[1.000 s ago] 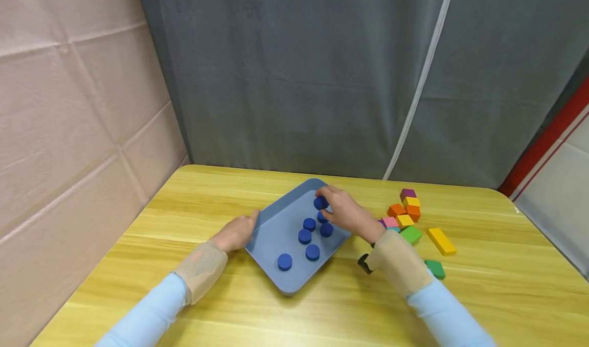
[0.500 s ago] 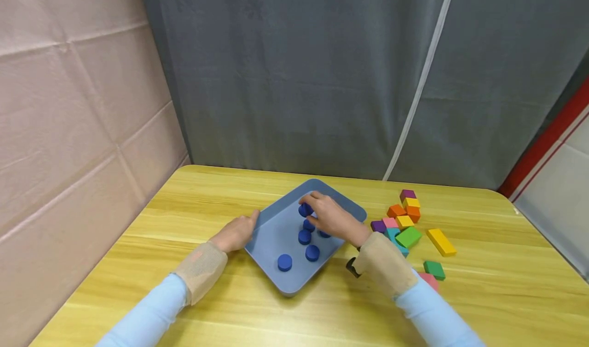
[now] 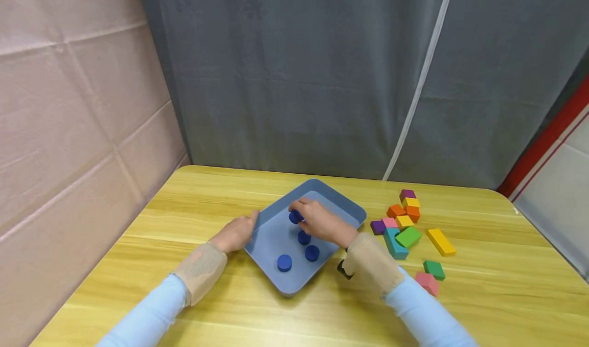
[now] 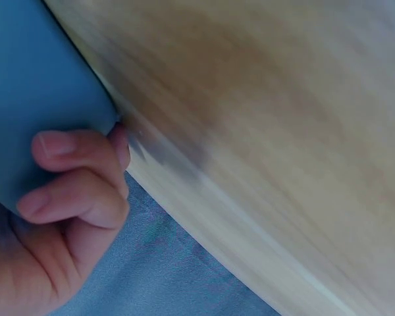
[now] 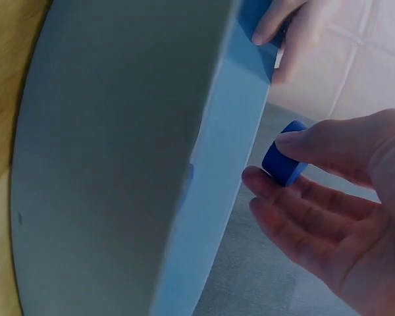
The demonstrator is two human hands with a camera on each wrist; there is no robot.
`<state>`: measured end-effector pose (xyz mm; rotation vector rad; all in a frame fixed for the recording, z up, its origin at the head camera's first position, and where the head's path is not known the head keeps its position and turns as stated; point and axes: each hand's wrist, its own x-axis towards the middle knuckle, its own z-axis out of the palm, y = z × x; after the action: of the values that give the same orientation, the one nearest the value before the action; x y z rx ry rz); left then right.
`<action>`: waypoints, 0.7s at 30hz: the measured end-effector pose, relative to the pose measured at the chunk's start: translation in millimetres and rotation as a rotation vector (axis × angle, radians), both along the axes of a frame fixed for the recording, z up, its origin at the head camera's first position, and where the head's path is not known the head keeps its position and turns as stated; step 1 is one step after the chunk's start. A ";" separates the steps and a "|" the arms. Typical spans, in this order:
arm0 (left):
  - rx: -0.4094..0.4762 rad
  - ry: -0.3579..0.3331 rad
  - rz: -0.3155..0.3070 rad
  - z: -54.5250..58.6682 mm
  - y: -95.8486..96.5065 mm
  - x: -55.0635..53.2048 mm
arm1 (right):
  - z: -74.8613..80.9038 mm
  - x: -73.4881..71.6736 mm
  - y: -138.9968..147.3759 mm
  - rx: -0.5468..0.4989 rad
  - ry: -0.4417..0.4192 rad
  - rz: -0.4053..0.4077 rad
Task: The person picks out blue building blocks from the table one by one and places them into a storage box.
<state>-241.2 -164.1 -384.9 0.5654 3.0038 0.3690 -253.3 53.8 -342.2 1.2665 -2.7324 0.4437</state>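
Note:
My left hand (image 3: 236, 233) grips the left rim of a blue-grey tray (image 3: 271, 237), its fingers curled against the wall in the left wrist view. My right hand (image 3: 322, 221) reaches over the tray from the right side. Between thumb and fingers it pinches a small round blue disc (image 5: 286, 155). Nearer the tray's front corner lie more blue discs of the same kind, one (image 3: 284, 263) on the left and another (image 3: 312, 253) towards the right wall. A further disc (image 3: 303, 237) sits just below the right fingertips. Part of the tray floor is hidden under the right hand.
Several coloured blocks lie on the wooden table (image 3: 207, 193) to the right of the tray, among them a yellow block (image 3: 440, 242), a teal block (image 3: 394, 244) and a pink block (image 3: 427, 283) beside the right forearm. A grey curtain (image 3: 285, 81) hangs behind the table.
The right hand has moved left and towards the front over the tray with a blue disc between its fingers. More blocks show beside its forearm. The left hand and tray stay put.

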 end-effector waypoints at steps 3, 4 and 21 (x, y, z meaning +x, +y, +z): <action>-0.003 -0.001 0.002 -0.5 0.1 -0.5 | -3.0 -0.4 -2.1 0.021 0.004 0.008; -0.003 -0.002 0.001 -0.6 0.1 -0.6 | -4.2 -0.6 -2.8 0.024 0.008 0.015; -0.007 0.004 -0.001 -2.0 0.0 -1.1 | -17.2 1.1 -21.9 0.160 -0.068 0.085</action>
<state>-242.3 -164.1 -386.8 0.5681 3.0075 0.3583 -252.2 31.9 -359.4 1.4350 -2.8283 0.2854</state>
